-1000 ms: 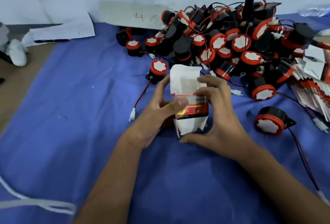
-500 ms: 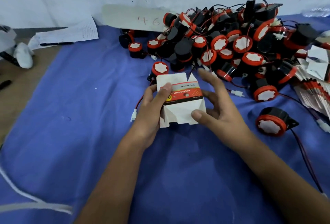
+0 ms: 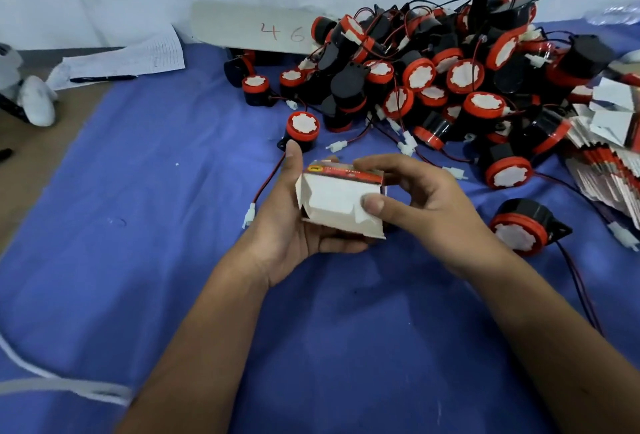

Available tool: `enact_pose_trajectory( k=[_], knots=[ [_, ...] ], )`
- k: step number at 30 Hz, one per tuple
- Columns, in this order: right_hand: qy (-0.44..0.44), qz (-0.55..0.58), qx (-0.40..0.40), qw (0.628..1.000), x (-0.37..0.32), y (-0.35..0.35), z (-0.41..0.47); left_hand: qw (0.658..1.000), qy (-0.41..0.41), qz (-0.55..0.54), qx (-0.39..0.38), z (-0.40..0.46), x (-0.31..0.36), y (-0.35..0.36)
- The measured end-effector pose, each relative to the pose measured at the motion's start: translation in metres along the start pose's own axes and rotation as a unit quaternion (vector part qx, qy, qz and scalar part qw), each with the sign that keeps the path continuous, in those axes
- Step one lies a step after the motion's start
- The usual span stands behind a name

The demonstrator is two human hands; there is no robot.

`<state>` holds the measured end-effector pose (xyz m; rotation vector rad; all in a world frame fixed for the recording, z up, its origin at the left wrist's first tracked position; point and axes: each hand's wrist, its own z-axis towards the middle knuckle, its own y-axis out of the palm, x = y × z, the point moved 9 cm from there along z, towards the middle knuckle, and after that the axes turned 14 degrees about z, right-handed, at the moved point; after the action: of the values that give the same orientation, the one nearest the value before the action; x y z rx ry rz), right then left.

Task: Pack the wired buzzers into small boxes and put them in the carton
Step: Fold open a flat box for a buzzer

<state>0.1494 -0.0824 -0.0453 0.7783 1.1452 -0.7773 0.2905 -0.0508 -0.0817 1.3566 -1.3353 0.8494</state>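
Note:
A small white box point(image 3: 337, 200) with a red and black printed band is held above the blue cloth at the centre. My left hand point(image 3: 291, 226) cradles it from below and the left, thumb up along its side. My right hand point(image 3: 422, 205) pinches its right end, thumb pressing a white end flap and fingers curled over the top. A big heap of black-and-red wired buzzers point(image 3: 450, 80) lies behind. One buzzer point(image 3: 301, 130) stands just beyond the box, another point(image 3: 523, 231) lies to the right.
A stack of flat unfolded boxes point(image 3: 609, 163) fans out at the right edge. A grey card marked 46 point(image 3: 256, 27) leans on the wall, with a printed paper point(image 3: 128, 59) to its left. A white strap point(image 3: 62, 385) crosses the lower left.
The box has been turned so that its white end faces me and its printed band lies on top. My left hand moved under it, and my right thumb came onto the end flap.

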Motion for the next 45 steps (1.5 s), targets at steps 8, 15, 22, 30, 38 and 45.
enact_pose_trajectory(
  k=[8,15,22,30,38,45],
  knots=[
    [0.041,0.082,0.07,0.993,0.004,-0.011,0.0,0.95,0.173,0.236,0.111,-0.004,0.027,-0.002],
    [0.045,0.064,0.059,0.995,0.0,-0.004,0.001,0.936,0.22,0.241,0.132,-0.01,0.035,0.004],
    [0.021,0.049,0.053,0.997,0.0,-0.012,0.0,0.887,0.282,0.327,0.166,-0.015,0.046,0.003],
    [0.015,0.111,0.063,0.992,0.001,-0.02,0.003,0.907,0.279,0.251,0.19,-0.015,0.044,0.002],
    [0.011,0.099,0.054,0.994,-0.006,-0.012,0.001,0.928,0.229,0.204,0.21,-0.007,0.031,-0.012],
    [0.005,0.042,0.038,0.998,-0.007,-0.003,0.0,0.824,0.331,0.379,0.26,-0.021,0.048,0.0]
  ],
)
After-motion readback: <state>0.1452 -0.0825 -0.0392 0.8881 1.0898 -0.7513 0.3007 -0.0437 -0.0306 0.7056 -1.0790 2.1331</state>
